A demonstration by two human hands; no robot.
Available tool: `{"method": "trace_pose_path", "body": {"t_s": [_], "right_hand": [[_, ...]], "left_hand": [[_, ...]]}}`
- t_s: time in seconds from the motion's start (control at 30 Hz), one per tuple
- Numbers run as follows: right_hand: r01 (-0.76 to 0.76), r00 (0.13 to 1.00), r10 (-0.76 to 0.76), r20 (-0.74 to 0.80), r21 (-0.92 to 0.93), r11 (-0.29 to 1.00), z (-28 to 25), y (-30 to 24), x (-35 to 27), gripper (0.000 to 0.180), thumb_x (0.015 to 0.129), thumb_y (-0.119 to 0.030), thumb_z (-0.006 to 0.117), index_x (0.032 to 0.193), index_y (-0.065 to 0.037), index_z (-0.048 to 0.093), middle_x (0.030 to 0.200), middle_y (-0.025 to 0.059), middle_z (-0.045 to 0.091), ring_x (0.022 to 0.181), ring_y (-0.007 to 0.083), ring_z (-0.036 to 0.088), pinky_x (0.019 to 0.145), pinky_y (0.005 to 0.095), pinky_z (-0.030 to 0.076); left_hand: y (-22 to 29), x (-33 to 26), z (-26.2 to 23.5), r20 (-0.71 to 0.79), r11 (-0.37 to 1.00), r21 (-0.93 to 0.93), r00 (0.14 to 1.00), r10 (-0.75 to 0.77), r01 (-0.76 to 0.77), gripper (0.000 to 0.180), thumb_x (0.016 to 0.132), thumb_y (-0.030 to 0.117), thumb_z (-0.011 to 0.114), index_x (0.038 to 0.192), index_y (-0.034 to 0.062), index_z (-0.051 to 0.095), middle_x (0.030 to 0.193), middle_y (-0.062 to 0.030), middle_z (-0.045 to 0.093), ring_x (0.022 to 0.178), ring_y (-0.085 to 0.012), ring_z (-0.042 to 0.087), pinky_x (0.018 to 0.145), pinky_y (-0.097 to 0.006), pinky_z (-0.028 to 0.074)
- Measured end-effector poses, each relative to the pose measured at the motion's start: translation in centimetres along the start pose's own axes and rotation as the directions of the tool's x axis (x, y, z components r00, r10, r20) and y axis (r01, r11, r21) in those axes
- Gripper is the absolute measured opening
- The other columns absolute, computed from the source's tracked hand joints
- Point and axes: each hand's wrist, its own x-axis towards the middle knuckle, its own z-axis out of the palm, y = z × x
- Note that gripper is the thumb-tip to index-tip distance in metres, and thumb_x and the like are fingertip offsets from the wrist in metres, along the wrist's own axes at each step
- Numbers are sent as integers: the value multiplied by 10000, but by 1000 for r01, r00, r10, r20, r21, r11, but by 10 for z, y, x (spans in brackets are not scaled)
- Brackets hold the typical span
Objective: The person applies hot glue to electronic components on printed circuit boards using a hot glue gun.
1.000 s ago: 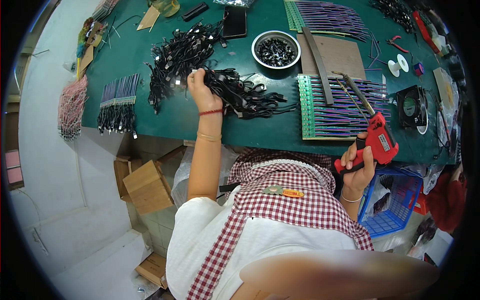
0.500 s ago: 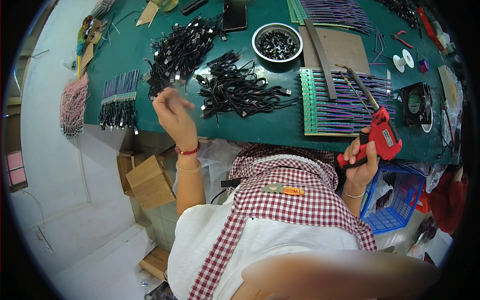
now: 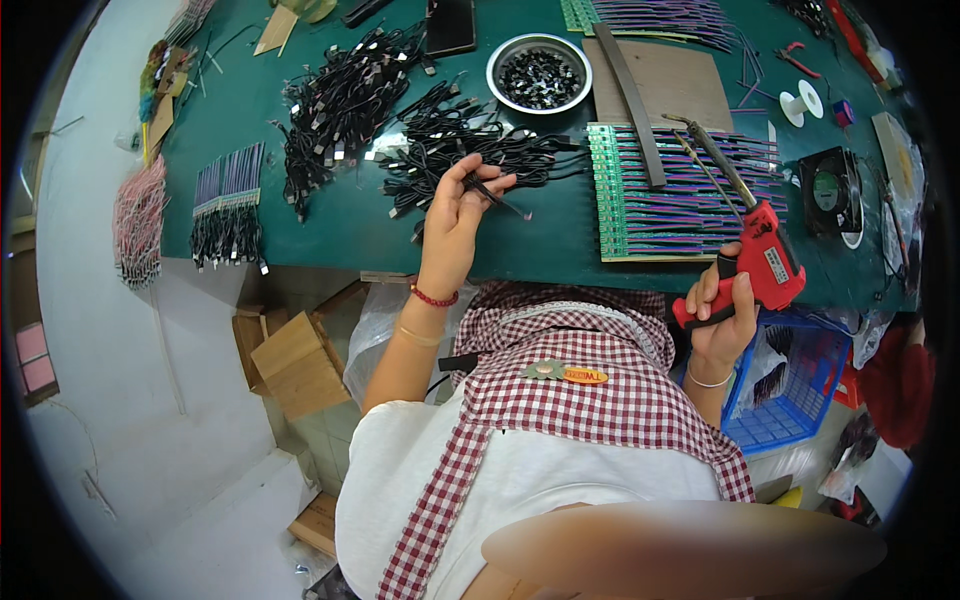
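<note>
One blurred label (image 3: 776, 265) on red soldering gun (image 3: 760, 240), clenched in right fingers (image 3: 742, 292); left fingers (image 3: 460, 168) apparently pinching black cable (image 3: 487, 193).

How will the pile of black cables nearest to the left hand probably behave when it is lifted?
The black cables would probably flop, as they lie in loose bends. They might also tangle, since many cross over each other.

On our green bench (image 3: 540, 245) we see black cables (image 3: 430, 165), green circuit boards (image 3: 608, 195) with purple and pink wires (image 3: 690, 222), a red-and-black soldering gun (image 3: 770, 262) and a silver bowl (image 3: 491, 75). Our apron (image 3: 570, 420) is burgundy-and-white check, our shirt (image 3: 590, 475) white.
</note>
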Motion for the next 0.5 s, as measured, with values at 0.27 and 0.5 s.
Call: {"method": "trace_pose_path", "body": {"t_s": [0.27, 0.5], "right_hand": [[-24, 999, 28, 16, -199, 980, 42, 9, 6, 366, 796, -3, 599, 1139, 25, 472, 942, 131, 598, 846, 191, 610, 755, 321, 508], [-64, 994, 92, 50, -412, 909, 65, 13, 20, 340, 761, -43, 679, 1077, 1, 562, 967, 58, 612, 863, 105, 586, 748, 245, 490]], "left_hand": [[23, -7, 64, -18, 730, 657, 964, 265, -188, 136, 780, 39, 640, 914, 20, 635, 679, -57, 604, 592, -138, 604, 529, -225, 451], [27, -14, 74, 256, 227, 909, 898, 357, -349, 153, 706, 75, 702, 844, 36, 650, 596, -74, 510, 464, -163, 484, 444, -275, 367]]}}
